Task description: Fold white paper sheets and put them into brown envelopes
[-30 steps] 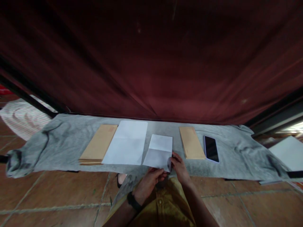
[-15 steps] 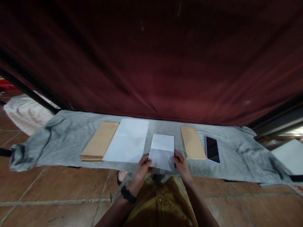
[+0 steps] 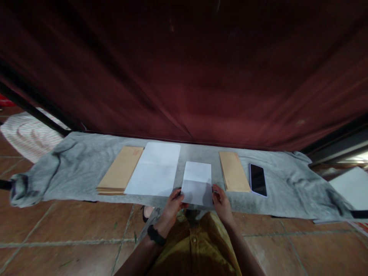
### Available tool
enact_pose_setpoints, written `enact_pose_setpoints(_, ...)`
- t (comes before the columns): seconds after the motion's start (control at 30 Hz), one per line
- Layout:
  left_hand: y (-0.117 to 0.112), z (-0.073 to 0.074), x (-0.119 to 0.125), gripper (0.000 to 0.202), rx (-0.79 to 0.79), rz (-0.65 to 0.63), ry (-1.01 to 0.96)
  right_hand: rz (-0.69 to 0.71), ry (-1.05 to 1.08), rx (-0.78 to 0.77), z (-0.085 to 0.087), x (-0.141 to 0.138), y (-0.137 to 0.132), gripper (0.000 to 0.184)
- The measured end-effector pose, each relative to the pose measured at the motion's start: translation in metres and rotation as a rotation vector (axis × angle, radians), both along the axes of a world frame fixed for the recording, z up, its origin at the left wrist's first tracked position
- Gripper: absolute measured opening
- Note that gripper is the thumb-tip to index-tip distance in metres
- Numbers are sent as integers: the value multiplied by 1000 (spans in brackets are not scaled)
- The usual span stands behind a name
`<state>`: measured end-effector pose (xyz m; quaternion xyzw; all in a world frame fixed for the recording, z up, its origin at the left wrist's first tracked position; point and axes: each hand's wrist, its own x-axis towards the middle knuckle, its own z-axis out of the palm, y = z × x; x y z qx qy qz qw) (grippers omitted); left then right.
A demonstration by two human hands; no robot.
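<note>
A small white sheet of paper (image 3: 197, 186) with a crease across its middle lies in front of me, on a grey cloth. My left hand (image 3: 173, 207) pinches its lower left edge, thumb on top. At the right edge, my right hand (image 3: 222, 202) has its fingers curled against the paper, closed on the margin. Left of it rests a larger stack or sheet of white paper (image 3: 155, 168), which also shows a faint crease. A pile of brown envelopes (image 3: 120, 168) touches that paper's left side. Another brown envelope (image 3: 234, 172) lies to the right of my right hand.
A phone (image 3: 258, 180) with a dark screen lies right of the single envelope. The grey cloth (image 3: 287, 188) covers a narrow table against a dark red curtain (image 3: 184, 76). Striped fabric (image 3: 31, 132) is at far left, and a white sheet (image 3: 352, 188) at far right.
The fingers of my right hand have shifted slightly at the paper's right edge, the thumb lying less over it. My left hand keeps its hold. The view has tilted a little.
</note>
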<state>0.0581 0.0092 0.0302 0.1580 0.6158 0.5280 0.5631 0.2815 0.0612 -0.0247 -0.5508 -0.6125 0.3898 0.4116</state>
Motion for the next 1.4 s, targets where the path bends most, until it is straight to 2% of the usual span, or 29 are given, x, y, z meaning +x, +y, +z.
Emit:
enact_pose_setpoints(0.17, 5, 4, 1, 35, -34, 51, -170, 16, -132, 128, 4, 4, -6, 38)
enact_pose_setpoints(0.37, 4, 11, -4, 39, -19, 10, -176, 111, -260, 271, -1, 13, -3, 48)
enact_pose_setpoints(0.67, 1, 15, 0, 46, 55, -24, -2, 284, -520, 399, 0, 13, 6, 66)
enact_pose_setpoints(0.8, 8, 11, -6, 43, 87, -44, 62, 285, -563, 416, 4, 8, 15, 65)
enact_pose_setpoints(0.9, 10, 7, -13, 40, 64, -124, 216, 282, -572, 426, 7, 5, 20, 64)
enact_pose_setpoints(0.97, 9, 5, -16, 36, 77, -163, 454, 293, -570, 425, 7, 5, 21, 64)
enact_pose_setpoints(1.03, 9, 7, -18, 30, 179, -152, 728, 297, -563, 419, 7, 5, 21, 65)
enact_pose_setpoints(1.1, 9, 9, -20, 27, 332, -137, 889, 288, -543, 410, 8, 4, 20, 64)
enact_pose_setpoints(1.23, 15, 9, -28, 37, 490, -100, 853, 282, -417, 411, 19, 4, 21, 62)
enact_pose_setpoints(1.4, 23, 5, -42, 44, 486, -87, 729, 270, -259, 352, 49, 6, 24, 46)
